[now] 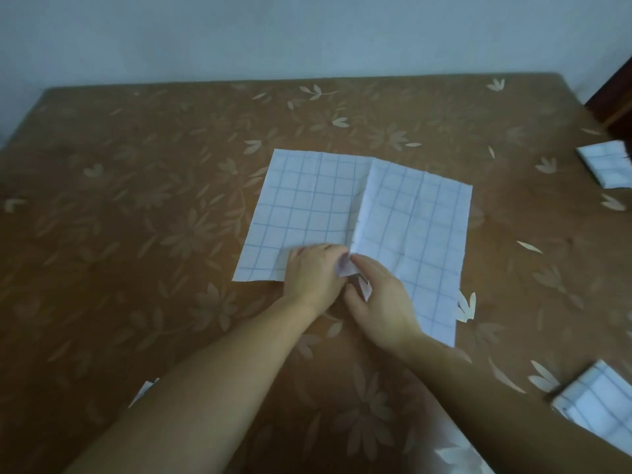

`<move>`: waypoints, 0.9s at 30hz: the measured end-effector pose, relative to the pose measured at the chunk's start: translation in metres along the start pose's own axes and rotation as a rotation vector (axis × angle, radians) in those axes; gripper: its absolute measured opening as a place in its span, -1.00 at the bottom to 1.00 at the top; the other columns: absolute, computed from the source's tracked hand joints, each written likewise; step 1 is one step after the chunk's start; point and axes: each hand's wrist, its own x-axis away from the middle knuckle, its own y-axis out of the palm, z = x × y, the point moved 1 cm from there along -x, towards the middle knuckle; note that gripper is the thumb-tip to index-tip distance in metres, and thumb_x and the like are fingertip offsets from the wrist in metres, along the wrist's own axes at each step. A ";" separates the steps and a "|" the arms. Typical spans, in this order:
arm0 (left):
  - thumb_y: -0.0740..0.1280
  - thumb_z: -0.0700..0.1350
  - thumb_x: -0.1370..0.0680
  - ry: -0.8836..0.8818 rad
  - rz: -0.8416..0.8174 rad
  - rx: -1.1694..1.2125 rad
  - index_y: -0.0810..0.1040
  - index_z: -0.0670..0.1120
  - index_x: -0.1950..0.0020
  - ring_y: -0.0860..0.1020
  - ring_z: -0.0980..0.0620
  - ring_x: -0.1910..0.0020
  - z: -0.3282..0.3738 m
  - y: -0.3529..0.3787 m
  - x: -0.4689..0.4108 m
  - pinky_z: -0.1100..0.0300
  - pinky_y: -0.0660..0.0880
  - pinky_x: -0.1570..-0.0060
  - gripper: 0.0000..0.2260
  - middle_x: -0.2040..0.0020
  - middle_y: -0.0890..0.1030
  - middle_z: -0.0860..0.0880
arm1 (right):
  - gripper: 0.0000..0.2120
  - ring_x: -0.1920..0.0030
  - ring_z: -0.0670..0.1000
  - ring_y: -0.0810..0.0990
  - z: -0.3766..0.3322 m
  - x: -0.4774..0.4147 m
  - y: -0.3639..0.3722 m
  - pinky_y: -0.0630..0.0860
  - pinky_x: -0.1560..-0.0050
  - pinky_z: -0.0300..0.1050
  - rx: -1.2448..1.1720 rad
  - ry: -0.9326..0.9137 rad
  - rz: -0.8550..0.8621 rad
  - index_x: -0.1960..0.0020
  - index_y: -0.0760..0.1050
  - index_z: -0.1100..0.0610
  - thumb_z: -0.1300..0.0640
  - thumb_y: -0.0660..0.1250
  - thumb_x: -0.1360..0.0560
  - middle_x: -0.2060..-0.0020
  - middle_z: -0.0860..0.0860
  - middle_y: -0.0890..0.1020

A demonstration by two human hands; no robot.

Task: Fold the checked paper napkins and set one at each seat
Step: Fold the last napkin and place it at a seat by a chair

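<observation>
Checked paper napkin (307, 206) meets both hands at its near edge, just below the middle of the frame. The left hand (314, 271) lies on the sheet with its fingers curled toward the centre crease. The right hand (379, 302) has thumb and fingers closed on a small raised bit of paper at that same crease. Both grips look clamped on the paper, though how firmly the left one pinches is hard to tell. From there the checked paper napkin spreads away open on the table (136, 172), with a ridge running up its middle and the right half sitting a little skewed, reaching lower in the frame than the left half. I judge the step in hand to be starting a fold along that crease. To do it well, square the two halves first, bring one side over onto the other, match the edges by the printed lines, and only then press the fold from the middle outward, since thin paper is likely to wrinkle or tear if dragged. One folded napkin (607, 165) lies at the right edge of the frame and a second folded napkin (598, 405) at the lower right, both well apart from the hands.
</observation>
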 end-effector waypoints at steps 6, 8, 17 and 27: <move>0.26 -0.05 -0.47 -0.013 0.070 0.169 0.62 -0.01 0.11 0.59 -0.04 0.21 -0.008 -0.044 0.013 0.07 0.50 0.27 -0.85 0.23 0.66 0.00 | -0.76 0.04 -0.21 0.59 -0.034 0.016 -0.021 0.49 0.09 -0.41 -0.233 0.078 0.020 -0.16 0.55 -0.06 -0.10 0.25 -0.56 0.01 -0.20 0.63; 0.31 -0.04 -0.51 0.003 0.087 0.313 0.69 0.02 0.01 0.64 0.03 0.14 -0.014 -0.063 0.024 0.04 0.55 0.18 -0.83 0.15 0.71 0.03 | -0.82 0.04 -0.16 0.58 -0.040 0.009 -0.029 0.46 0.14 -0.45 -0.200 0.108 0.108 -0.15 0.54 -0.03 0.02 0.25 -0.59 -0.01 -0.15 0.63; 0.43 -0.27 -0.48 0.095 0.159 0.454 0.72 -0.01 -0.03 0.64 0.21 0.09 -0.032 -0.165 0.089 0.06 0.61 0.09 -0.78 0.06 0.71 0.11 | -0.47 -0.47 0.03 0.26 -0.113 -0.033 -0.058 0.21 -0.40 0.15 0.424 -0.291 -0.002 -0.45 0.33 -0.05 0.23 0.28 -0.52 -0.45 -0.10 0.37; 0.42 -0.22 -0.49 0.124 0.279 0.478 0.72 -0.01 0.03 0.60 0.33 0.08 -0.020 -0.270 0.158 0.08 0.61 0.01 -0.85 0.16 0.62 0.32 | -0.91 0.05 -0.01 0.63 -0.218 0.007 -0.083 0.46 0.09 -0.15 0.374 -0.315 -0.137 0.05 0.63 0.07 0.13 0.35 -0.50 0.12 -0.05 0.69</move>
